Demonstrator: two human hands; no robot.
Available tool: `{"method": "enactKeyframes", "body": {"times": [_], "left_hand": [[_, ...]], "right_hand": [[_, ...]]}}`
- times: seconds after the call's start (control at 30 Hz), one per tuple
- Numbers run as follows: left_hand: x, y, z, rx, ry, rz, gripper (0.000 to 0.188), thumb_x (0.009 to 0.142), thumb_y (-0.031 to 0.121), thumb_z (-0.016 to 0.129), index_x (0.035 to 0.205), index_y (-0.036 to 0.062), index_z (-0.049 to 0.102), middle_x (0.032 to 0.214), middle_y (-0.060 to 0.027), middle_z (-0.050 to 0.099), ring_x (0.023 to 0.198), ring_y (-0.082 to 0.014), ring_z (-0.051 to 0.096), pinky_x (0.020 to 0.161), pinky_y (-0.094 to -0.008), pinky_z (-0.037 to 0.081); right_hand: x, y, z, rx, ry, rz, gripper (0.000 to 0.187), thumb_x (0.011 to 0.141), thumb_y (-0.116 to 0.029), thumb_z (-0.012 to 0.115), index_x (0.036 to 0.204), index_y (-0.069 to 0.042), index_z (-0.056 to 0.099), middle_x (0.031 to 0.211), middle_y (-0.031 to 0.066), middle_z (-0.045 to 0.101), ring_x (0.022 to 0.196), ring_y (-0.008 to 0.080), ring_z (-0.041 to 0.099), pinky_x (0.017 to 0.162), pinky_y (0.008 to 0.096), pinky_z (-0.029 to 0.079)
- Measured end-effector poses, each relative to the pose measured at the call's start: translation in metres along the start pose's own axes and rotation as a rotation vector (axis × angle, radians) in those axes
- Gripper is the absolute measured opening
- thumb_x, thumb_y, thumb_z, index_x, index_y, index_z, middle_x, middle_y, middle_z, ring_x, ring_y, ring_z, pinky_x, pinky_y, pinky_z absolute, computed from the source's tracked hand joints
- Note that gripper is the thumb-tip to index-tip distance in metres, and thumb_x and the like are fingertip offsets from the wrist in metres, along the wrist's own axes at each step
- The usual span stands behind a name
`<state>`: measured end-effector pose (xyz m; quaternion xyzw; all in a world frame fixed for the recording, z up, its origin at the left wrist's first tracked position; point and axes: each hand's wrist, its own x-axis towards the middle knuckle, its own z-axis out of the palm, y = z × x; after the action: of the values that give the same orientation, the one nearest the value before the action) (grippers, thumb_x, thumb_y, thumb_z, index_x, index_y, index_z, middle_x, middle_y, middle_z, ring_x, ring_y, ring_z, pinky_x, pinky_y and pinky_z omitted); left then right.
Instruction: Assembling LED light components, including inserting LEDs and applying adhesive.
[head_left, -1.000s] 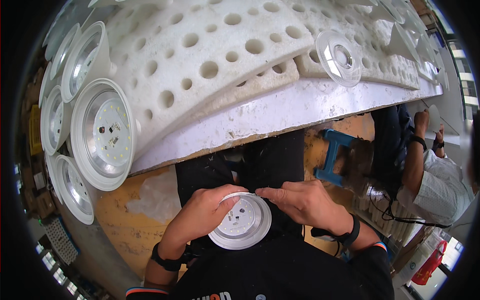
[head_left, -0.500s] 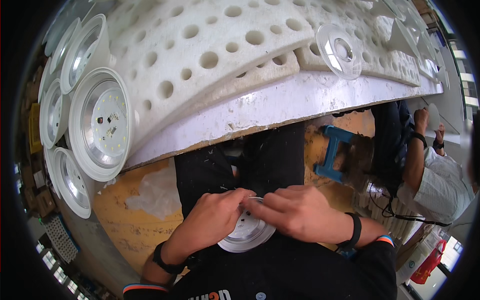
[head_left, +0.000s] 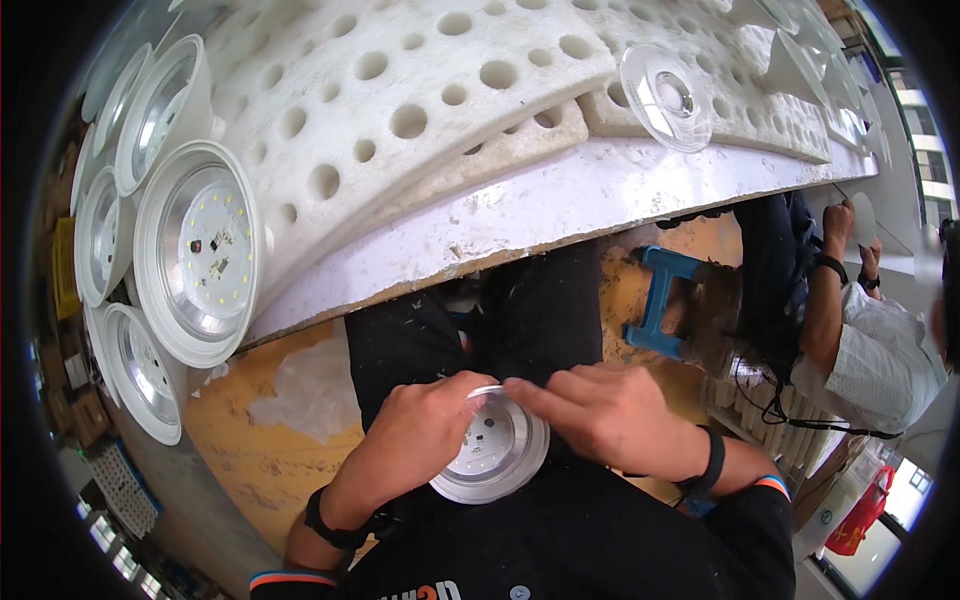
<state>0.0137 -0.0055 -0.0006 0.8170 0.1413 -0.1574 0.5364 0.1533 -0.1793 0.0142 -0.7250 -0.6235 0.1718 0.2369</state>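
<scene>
White lamps (head_left: 197,255) crowd the left end of the table (head_left: 560,200), their round boards showing. Foam slabs (head_left: 440,90) full of holes lie on the table to their right. Below the table's near edge, the left hand (head_left: 425,425) grips the rim of the held lamp (head_left: 490,455), which is over the lap, its board facing up. The right hand (head_left: 610,420), fingers curled, has a fingertip at the far rim; whether it pinches anything I cannot tell. A stool (head_left: 655,305) stands under the table's right part, and a clear disc (head_left: 668,98) leans on the foam above.

The held lamp could slip if the left grip loosened while the other finger pressed. A fingertip straying inward might mark the board.

Counted: at least five lamps at the table's left, others being partly hidden; one held lamp; two hands on it; seemingly three foam slabs; one clear disc; one stool.
</scene>
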Motion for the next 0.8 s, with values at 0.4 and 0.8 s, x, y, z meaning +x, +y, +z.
{"method": "enactKeyframes", "body": {"times": [0.4, 0.8], "left_hand": [[-0.002, 0.0, -0.001, -0.021, 0.036, -0.022, 0.02, 0.088, 0.007, 0.056, 0.107, 0.0041, 0.06, 0.091, -0.0203, 0.066, 0.08, -0.0374, 0.065, 0.068, -0.0429, 0.053], [-0.003, 0.003, -0.02, 0.328, -0.028, -0.091, 0.014, 0.091, 0.013, 0.055, 0.099, 0.0038, 0.062, 0.085, -0.0173, 0.067, 0.076, -0.0369, 0.064, 0.065, -0.0435, 0.051]], "right_hand": [[-0.003, 0.015, 0.025, 0.199, 0.115, -0.081, 0.046, 0.069, -0.004, 0.066, 0.115, -0.008, 0.063, 0.066, 0.0025, 0.05, 0.056, 0.0176, 0.056, 0.049, 0.0303, 0.045], [-0.005, 0.012, 0.017, 0.073, 0.143, 0.024, 0.049, 0.067, -0.006, 0.069, 0.115, -0.011, 0.066, 0.066, 0.0002, 0.048, 0.055, 0.0163, 0.051, 0.049, 0.0309, 0.042]]}}
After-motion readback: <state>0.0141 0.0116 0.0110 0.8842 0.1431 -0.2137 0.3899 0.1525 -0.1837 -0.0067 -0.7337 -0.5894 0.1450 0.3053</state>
